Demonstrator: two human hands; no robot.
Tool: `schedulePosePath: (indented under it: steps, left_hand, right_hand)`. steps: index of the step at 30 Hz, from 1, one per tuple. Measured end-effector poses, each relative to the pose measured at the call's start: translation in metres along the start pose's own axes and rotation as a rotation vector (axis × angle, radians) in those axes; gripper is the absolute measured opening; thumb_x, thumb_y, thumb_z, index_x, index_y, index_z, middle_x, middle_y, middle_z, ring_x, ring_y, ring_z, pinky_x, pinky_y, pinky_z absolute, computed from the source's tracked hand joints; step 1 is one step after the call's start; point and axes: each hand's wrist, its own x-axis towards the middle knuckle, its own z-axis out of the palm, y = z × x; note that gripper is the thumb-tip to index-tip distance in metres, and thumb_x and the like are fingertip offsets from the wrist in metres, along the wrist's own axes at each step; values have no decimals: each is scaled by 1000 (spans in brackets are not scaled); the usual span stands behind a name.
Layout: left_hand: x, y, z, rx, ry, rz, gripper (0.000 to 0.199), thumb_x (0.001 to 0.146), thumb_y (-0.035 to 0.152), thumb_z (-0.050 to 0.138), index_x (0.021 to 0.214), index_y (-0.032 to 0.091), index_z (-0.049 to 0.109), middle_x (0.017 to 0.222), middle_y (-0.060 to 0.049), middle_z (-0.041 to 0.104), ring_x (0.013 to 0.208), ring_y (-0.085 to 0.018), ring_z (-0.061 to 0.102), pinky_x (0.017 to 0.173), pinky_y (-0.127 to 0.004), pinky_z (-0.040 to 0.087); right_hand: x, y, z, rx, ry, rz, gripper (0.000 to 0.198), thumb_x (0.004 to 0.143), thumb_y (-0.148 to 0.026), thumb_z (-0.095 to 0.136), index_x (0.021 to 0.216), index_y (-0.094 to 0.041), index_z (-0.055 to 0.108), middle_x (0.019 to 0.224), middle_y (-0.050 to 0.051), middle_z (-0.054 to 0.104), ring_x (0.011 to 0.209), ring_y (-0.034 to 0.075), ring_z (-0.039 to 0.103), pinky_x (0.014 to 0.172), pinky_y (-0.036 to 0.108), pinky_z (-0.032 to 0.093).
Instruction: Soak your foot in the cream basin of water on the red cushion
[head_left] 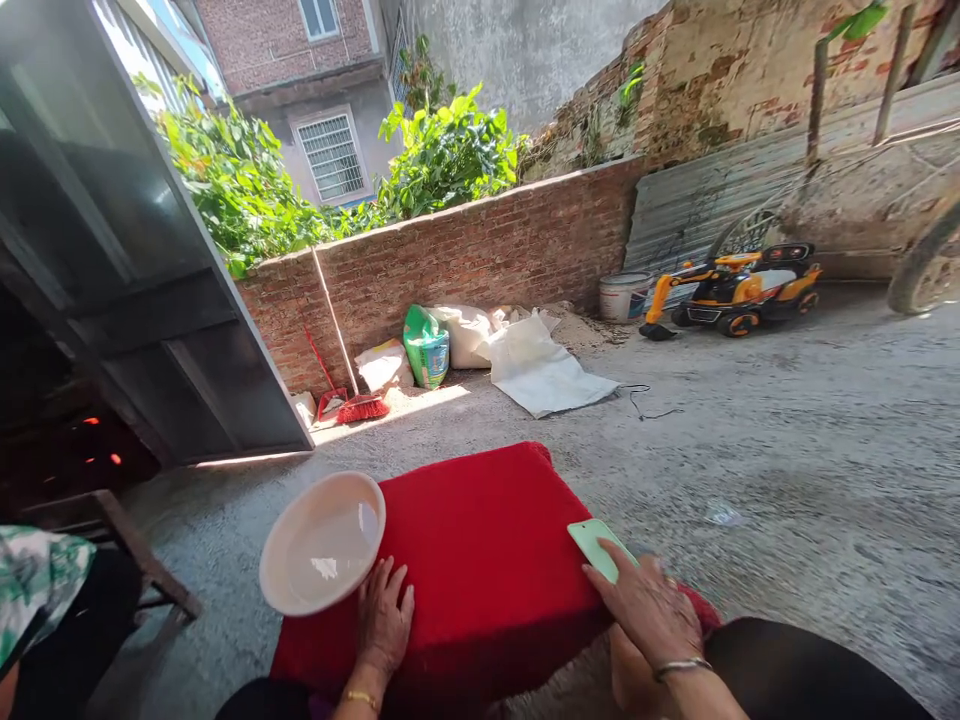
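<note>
A red cloth [487, 540] covers a small table in front of me and hangs over its near side. My left hand [385, 615] lies on its left part with fingers stretched out, holding nothing, beside the rim of a pale pink basin [275, 560]. Water with bright reflections stands in the basin. At the cloth's right edge, my right hand [651, 608] is on a pale green flat rectangular slab [594, 540] with rounded corners and a small hole. Thumb and forefinger reach over its top face; the rest of the slab and the other fingers are hidden.
A person's patterned sleeve [45, 570] and a wooden chair [112, 540] are at the left, near a metal door [150, 270]. Sacks [427, 345], a red broom [363, 408], a bucket [624, 297] and a toy excavator [739, 290] stand along the brick wall [480, 250].
</note>
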Motion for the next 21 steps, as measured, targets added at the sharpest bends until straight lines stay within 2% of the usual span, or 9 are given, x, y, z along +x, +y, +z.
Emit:
schedulePosePath:
  steps: [5,11,13,16,21]
  left_hand:
    - [1,-7,1,18,10,18,35,90,22,47,116,26,69,129,-7,66,122,-25,60,103,-46,49]
    - [0,-13,0,24,24,37,35,90,22,45,115,23,70,128,-9,67,120,-25,60,103,-46,50]
    - [0,-14,-1,22,23,36,35,90,22,45,115,23,70,128,-8,67,120,-25,60,102,-45,50]
    - [0,-17,-2,17,14,32,35,90,22,44,114,24,70,128,-8,67,120,-25,60,102,-45,50]
    - [0,-22,-5,-5,-7,35,37,90,24,43,116,24,69,128,-9,66,121,-25,59,103,-46,49]
  right_hand:
    - [3,-4,-2,47,-78,-10,50,88,-53,43,125,-26,64,97,13,65,77,28,66,71,42,51]
    - [5,-21,-22,67,-175,51,47,83,-34,51,128,-26,62,103,11,66,90,27,66,79,38,49]
    - [-1,-40,-25,120,-148,36,48,82,-33,52,129,-23,61,105,11,65,95,26,65,82,36,49]
    - [-18,-84,-19,217,-132,-97,45,82,-29,54,125,-23,61,105,9,64,97,24,63,87,33,47]
    - [-60,-161,3,273,-312,-346,38,79,-23,57,117,-24,63,113,9,63,104,25,59,95,36,43]
